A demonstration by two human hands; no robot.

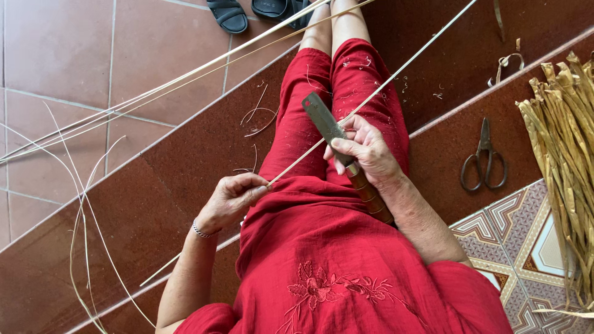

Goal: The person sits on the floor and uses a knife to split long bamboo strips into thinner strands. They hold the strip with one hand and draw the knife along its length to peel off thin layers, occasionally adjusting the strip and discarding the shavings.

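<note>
Thin pale cane strip runs diagonally over the red-clothed lap: left hand pinches its near end, right hand grips a wooden-handled flat-bladed knife, blade against the strip above the lap.

Scissors lie beside dried leaf strips; sandals seemingly above.

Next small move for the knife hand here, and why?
Probably draw the long pale cane strip on under the flat dark knife blade: the right hand presses blade against strip over the lap, while the left hand pinches its near end.
</note>
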